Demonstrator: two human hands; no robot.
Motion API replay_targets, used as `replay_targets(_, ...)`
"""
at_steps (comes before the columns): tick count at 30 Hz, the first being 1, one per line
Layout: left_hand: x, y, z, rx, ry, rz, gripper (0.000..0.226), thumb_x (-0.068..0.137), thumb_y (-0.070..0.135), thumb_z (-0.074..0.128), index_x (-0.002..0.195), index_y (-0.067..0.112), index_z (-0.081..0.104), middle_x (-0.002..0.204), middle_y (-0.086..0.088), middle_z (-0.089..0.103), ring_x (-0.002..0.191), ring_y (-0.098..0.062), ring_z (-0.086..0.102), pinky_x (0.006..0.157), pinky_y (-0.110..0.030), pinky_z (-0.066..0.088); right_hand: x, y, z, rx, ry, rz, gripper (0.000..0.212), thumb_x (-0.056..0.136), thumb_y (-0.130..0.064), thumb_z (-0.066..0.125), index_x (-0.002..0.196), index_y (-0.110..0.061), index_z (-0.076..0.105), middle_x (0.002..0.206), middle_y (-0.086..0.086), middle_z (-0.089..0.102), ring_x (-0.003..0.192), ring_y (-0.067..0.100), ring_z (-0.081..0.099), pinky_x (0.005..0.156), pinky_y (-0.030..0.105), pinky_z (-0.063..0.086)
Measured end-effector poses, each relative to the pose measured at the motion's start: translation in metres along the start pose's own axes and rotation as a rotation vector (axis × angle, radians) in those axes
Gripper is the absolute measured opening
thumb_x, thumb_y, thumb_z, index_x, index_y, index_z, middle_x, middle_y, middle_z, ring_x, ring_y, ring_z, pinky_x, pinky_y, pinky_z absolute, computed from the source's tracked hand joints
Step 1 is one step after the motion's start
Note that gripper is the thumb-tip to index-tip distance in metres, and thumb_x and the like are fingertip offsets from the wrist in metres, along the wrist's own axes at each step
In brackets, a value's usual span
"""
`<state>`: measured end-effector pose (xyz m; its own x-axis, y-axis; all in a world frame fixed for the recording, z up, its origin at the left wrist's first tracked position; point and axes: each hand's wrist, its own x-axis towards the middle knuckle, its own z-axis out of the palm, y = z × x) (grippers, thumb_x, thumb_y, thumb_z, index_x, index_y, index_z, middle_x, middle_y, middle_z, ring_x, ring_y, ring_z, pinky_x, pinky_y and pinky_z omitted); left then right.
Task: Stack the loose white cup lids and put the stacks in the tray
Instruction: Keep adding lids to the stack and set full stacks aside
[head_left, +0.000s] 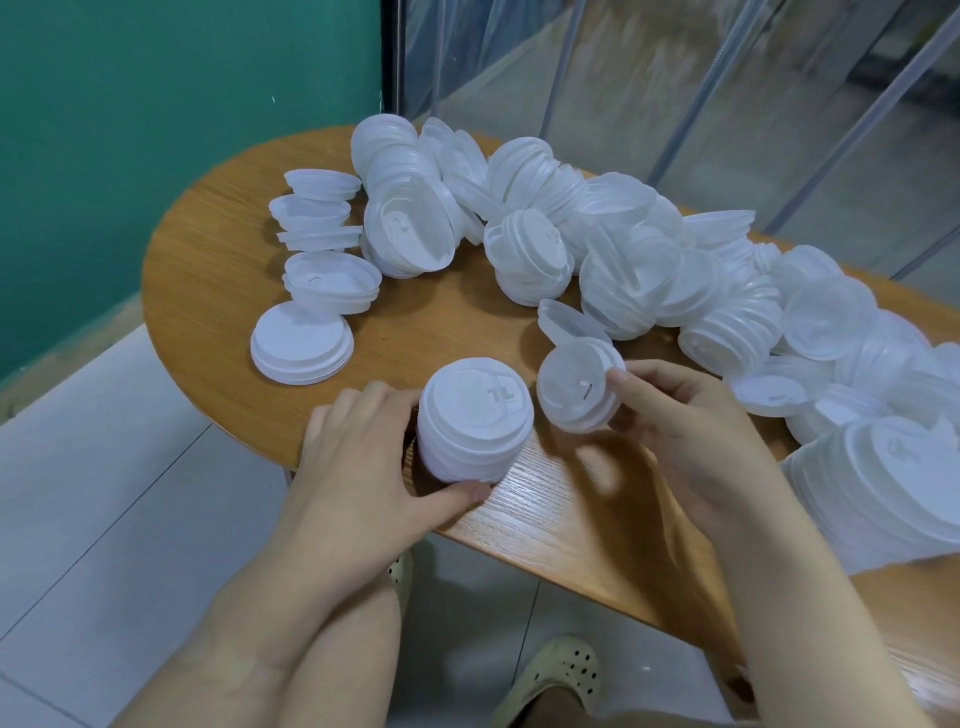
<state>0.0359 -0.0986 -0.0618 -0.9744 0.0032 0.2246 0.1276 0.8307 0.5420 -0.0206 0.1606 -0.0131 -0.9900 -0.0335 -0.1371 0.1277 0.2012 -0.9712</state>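
Two bare hands work at lower centre: the left hand (363, 447) curls fingers and thumb round a short ridged stack of white plastic lids (474, 423) on the grained oval wooden table (218, 234); the right hand (685, 415) pinches a single thin translucent lid (579, 387), tilted. Loose white lids (649, 260) sprawl toward the right edge, cut off there.

The lids (597, 244) look like thin, matt white plastic, slightly translucent and ridged. The tabletop (208, 249) shows smooth wood grain with a soft sheen.
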Motion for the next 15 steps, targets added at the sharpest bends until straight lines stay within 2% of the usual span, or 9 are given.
replay_targets(2,0.0,0.0,0.0,0.001,0.001,-0.001,0.069,0.06,0.085,0.061,0.111,0.038,0.056,0.09,0.026,0.04,0.088,-0.007,0.036,0.077,-0.029,0.02,0.002,0.003,-0.003,0.082,0.004,0.076,0.017,0.096,-0.022,0.07,0.102,-0.012,0.081,0.101,0.022,0.076,0.095,0.037,0.071,0.091,0.045,0.06)
replay_targets(4,0.0,0.0,0.0,0.003,0.002,-0.005,0.07,0.06,0.085,0.06,0.111,0.037,0.057,0.09,0.024,0.04,0.088,-0.008,0.037,0.077,-0.03,0.021,0.005,0.005,-0.004,0.078,0.049,0.127,0.017,0.097,-0.02,0.07,0.107,-0.01,0.079,0.098,0.02,0.077,0.087,0.029,0.072,0.085,0.038,0.06)
replay_targets(6,0.001,0.0,0.0,0.007,0.005,-0.003,0.071,0.06,0.085,0.06,0.112,0.036,0.057,0.089,0.023,0.04,0.088,-0.008,0.036,0.076,-0.03,0.02,0.007,0.006,-0.004,-0.025,0.128,0.149,0.02,0.098,-0.025,0.07,0.113,-0.014,0.076,0.094,0.01,0.078,0.076,0.02,0.074,0.08,0.036,0.062)
replay_targets(8,0.001,0.0,0.0,0.007,0.003,-0.003,0.071,0.06,0.084,0.061,0.112,0.036,0.057,0.09,0.024,0.041,0.088,-0.008,0.036,0.077,-0.029,0.02,0.006,0.005,-0.003,-0.165,0.2,0.141,0.024,0.098,-0.037,0.068,0.115,-0.021,0.074,0.087,0.001,0.078,0.074,0.018,0.076,0.071,0.035,0.064)
replay_targets(10,0.0,0.0,0.0,0.001,-0.001,-0.009,0.071,0.06,0.084,0.061,0.111,0.035,0.058,0.09,0.022,0.042,0.089,-0.009,0.039,0.079,-0.03,0.022,0.004,0.005,-0.002,-0.329,0.222,0.062,0.025,0.096,-0.047,0.067,0.108,-0.026,0.075,0.078,-0.006,0.075,0.077,0.017,0.075,0.073,0.039,0.064)
replay_targets(11,0.0,0.001,0.0,0.0,-0.004,-0.012,0.071,0.06,0.084,0.061,0.111,0.035,0.058,0.09,0.022,0.042,0.089,-0.01,0.04,0.08,-0.03,0.024,0.002,0.005,-0.001,-0.435,0.213,0.008,0.026,0.094,-0.05,0.067,0.103,-0.027,0.075,0.078,-0.009,0.074,0.079,0.013,0.073,0.073,0.034,0.06)
replay_targets(13,0.0,0.001,0.0,0.001,-0.008,-0.016,0.071,0.06,0.084,0.06,0.111,0.035,0.059,0.09,0.022,0.042,0.09,-0.011,0.041,0.081,-0.03,0.025,-0.002,0.003,0.003,-0.64,0.197,-0.07,0.033,0.088,-0.055,0.07,0.105,-0.027,0.072,0.091,-0.015,0.071,0.086,0.003,0.066,0.07,0.02,0.047)
replay_targets(15,0.0,0.001,-0.001,0.0,-0.012,-0.018,0.069,0.061,0.084,0.061,0.111,0.036,0.058,0.09,0.023,0.042,0.09,-0.011,0.041,0.08,-0.031,0.024,-0.004,0.005,0.005,-0.729,0.174,-0.105,0.05,0.081,-0.059,0.075,0.119,-0.027,0.068,0.109,-0.015,0.067,0.093,0.002,0.06,0.07,0.015,0.041)
